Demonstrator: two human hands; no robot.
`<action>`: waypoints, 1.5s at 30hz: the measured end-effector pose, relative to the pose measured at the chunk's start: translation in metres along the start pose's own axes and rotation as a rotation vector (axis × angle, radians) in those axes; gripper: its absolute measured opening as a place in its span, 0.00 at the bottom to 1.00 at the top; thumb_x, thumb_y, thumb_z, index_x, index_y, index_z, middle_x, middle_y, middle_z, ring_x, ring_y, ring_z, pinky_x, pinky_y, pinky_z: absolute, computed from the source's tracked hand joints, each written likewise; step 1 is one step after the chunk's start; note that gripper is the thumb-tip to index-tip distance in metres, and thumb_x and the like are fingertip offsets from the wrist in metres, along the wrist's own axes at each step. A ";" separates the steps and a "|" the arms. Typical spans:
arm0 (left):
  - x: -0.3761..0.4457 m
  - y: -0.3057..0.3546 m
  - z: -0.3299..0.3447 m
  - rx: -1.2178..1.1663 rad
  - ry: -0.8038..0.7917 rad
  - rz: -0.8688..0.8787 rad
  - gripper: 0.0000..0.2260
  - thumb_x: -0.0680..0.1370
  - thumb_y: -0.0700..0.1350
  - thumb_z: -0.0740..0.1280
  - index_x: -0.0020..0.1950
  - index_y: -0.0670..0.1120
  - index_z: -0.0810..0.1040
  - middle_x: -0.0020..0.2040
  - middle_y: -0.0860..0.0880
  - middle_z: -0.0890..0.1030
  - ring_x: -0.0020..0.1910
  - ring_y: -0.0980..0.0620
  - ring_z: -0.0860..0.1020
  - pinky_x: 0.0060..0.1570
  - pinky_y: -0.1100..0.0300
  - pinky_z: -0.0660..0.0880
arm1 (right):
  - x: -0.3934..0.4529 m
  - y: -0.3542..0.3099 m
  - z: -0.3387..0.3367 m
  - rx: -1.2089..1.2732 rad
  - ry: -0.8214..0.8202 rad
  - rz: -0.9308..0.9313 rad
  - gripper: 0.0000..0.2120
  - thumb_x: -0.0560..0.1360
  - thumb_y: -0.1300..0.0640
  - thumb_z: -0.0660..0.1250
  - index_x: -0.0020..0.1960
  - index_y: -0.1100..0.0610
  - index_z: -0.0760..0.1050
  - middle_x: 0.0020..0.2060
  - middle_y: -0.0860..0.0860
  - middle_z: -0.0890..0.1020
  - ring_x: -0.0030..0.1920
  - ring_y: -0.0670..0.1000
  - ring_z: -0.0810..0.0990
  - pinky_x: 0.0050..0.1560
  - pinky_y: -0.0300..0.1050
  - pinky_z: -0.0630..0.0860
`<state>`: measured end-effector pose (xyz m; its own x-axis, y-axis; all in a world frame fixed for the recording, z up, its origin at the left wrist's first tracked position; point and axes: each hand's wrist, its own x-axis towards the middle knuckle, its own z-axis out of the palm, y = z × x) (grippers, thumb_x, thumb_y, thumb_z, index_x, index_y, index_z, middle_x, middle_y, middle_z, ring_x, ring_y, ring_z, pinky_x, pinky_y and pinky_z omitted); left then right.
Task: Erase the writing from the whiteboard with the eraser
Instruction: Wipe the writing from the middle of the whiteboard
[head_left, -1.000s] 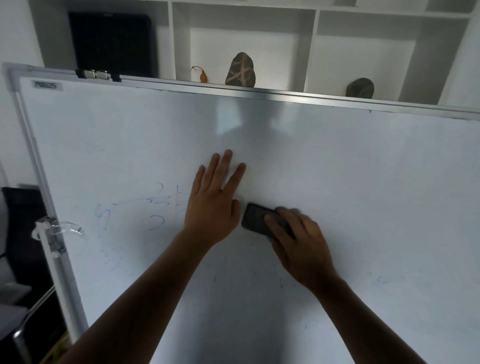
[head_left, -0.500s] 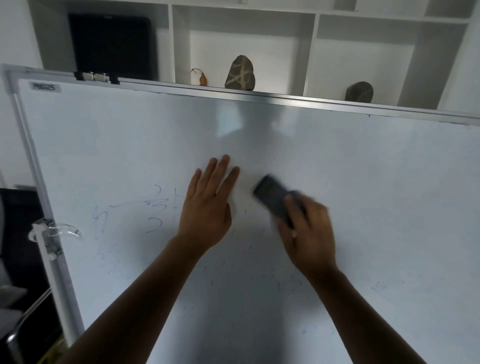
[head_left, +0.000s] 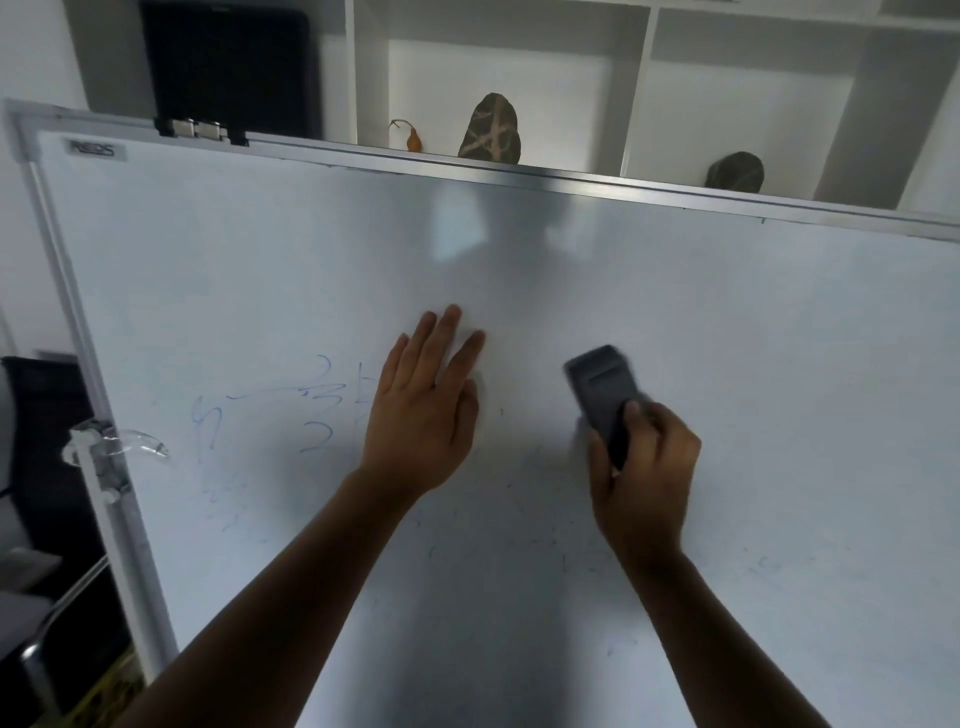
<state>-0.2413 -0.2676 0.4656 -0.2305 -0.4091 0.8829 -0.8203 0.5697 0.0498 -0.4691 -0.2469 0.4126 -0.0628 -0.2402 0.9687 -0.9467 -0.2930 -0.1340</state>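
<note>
Gripping the dark eraser (head_left: 602, 397) by its lower end, the right hand (head_left: 644, 483) presses it against the whiteboard (head_left: 727, 338), the eraser sticking out toward 11 o'clock from the curled fingers. The left hand (head_left: 423, 410) lies flat on the board at the eraser's 9 o'clock, fingers straight, holding nothing. Faint blue writing (head_left: 317, 410) remains at 9 o'clock of the left hand, partly under it.

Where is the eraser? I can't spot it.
Head view, right of centre: eraser gripped in right hand, on the whiteboard, beside left hand.
</note>
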 end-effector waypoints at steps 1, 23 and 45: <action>-0.001 0.000 0.000 -0.005 -0.002 0.003 0.22 0.81 0.46 0.53 0.74 0.45 0.66 0.77 0.43 0.60 0.77 0.45 0.55 0.74 0.46 0.54 | -0.007 -0.006 0.003 -0.049 -0.059 -0.142 0.16 0.76 0.53 0.65 0.59 0.63 0.73 0.53 0.65 0.78 0.51 0.63 0.75 0.50 0.53 0.72; -0.005 -0.007 -0.004 0.007 -0.039 0.007 0.29 0.73 0.40 0.56 0.75 0.45 0.64 0.77 0.42 0.59 0.77 0.43 0.55 0.74 0.45 0.54 | 0.017 -0.002 0.005 0.076 -0.028 -0.038 0.20 0.77 0.54 0.65 0.65 0.64 0.72 0.57 0.65 0.78 0.54 0.62 0.76 0.53 0.53 0.72; -0.008 -0.014 -0.002 0.029 -0.107 -0.036 0.28 0.74 0.42 0.54 0.76 0.46 0.64 0.78 0.43 0.58 0.77 0.44 0.54 0.75 0.47 0.54 | -0.022 -0.013 0.026 -0.029 -0.171 -0.204 0.20 0.75 0.51 0.66 0.63 0.57 0.70 0.58 0.63 0.77 0.53 0.62 0.76 0.51 0.54 0.73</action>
<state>-0.2265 -0.2705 0.4587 -0.2543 -0.5038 0.8255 -0.8437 0.5328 0.0653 -0.4468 -0.2623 0.3880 0.1819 -0.3325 0.9254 -0.9432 -0.3251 0.0686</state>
